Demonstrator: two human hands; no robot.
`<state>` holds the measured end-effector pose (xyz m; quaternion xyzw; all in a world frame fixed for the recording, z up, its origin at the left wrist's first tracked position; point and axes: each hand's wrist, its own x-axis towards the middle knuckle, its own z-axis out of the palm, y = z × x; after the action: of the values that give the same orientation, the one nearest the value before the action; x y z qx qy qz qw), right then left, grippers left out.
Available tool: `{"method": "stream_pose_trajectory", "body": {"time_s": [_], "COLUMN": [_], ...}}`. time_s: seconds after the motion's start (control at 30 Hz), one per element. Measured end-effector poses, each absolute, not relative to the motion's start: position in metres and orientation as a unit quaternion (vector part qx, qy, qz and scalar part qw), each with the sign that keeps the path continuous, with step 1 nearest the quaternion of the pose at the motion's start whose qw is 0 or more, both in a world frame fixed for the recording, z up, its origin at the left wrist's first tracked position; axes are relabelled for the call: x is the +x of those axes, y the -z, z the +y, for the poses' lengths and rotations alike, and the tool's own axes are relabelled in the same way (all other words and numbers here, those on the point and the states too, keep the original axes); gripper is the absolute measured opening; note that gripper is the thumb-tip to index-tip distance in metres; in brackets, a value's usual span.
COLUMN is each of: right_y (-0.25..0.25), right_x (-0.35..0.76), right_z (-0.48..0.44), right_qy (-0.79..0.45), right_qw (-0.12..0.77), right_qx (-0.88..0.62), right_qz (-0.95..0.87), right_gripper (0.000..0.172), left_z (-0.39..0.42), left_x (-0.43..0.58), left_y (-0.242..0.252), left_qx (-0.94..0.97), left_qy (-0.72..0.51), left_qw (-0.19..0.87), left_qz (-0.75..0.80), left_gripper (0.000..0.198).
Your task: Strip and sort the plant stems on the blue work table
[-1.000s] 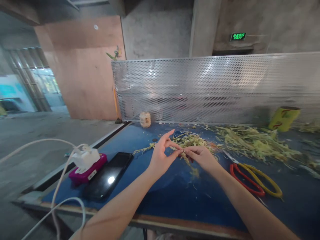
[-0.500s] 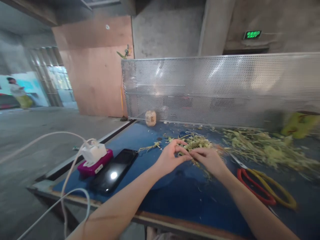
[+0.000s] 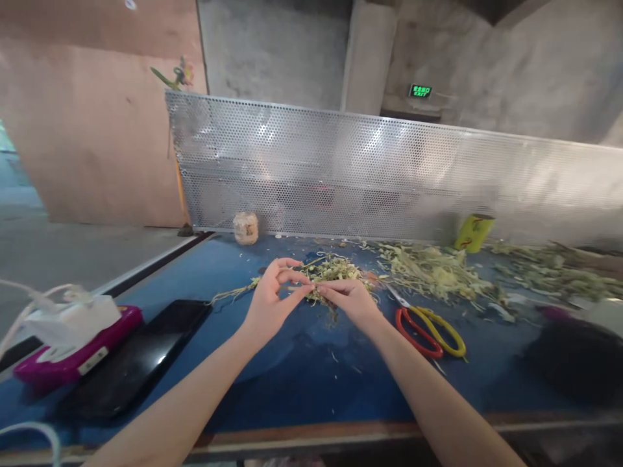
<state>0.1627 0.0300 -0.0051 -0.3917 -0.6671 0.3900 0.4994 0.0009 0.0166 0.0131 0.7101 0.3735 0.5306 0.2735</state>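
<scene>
Nearest the camera, along the wooden front edge of the blue table (image 3: 302, 389), two bare forearms reached forward. Off to the left, a pink box (image 3: 58, 366) carried a white charger (image 3: 71, 318) with its cable, and a black phone (image 3: 141, 357) lay flat just beside the box. Further in, at mid-table, the left hand (image 3: 270, 303) and the right hand (image 3: 351, 299) met fingertip to fingertip: the left grip had thumb and forefinger pressed together on a thin sprig (image 3: 315, 293), its other fingers curled above, and the right grip pinched the same sprig from the other side. The sprig sat at the near edge of a loose clump of dried stems (image 3: 333, 269), just behind the hands. Right of the right wrist, scissors (image 3: 428, 325) with one red and one yellow handle lay on the table, near a wider spread of pale trimmings (image 3: 433, 275). At the back edge stood a small jar (image 3: 246, 227) and a yellow cup (image 3: 473, 233), both against a perforated metal screen (image 3: 389, 175). A green exit sign (image 3: 420, 91) glowed on the concrete wall beyond.
</scene>
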Motion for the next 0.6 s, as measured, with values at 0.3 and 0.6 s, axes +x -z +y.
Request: {"method": "stream_pose_trajectory", "body": {"time_s": [0.3,0.6], "right_y": [0.0064,0.0033], "right_x": [0.1602,0.1602], "right_z": [0.0294,0.0290], "right_qy": [-0.388,-0.310], "right_qw": [0.552,0.590], "right_qx": [-0.333,-0.352], "right_qz": [-0.658,-0.657], "right_gripper": [0.019,0.012], "left_z": [0.0194,0.0193], "left_x": [0.0012,0.0028], "left_y": [-0.0116,-0.0107], "left_qx": [0.747,0.735], "left_qy": [-0.506,-0.517], "left_qw": [0.179,0.162], "left_qz": [0.392,0.408], "left_gripper": [0.024,0.023]}}
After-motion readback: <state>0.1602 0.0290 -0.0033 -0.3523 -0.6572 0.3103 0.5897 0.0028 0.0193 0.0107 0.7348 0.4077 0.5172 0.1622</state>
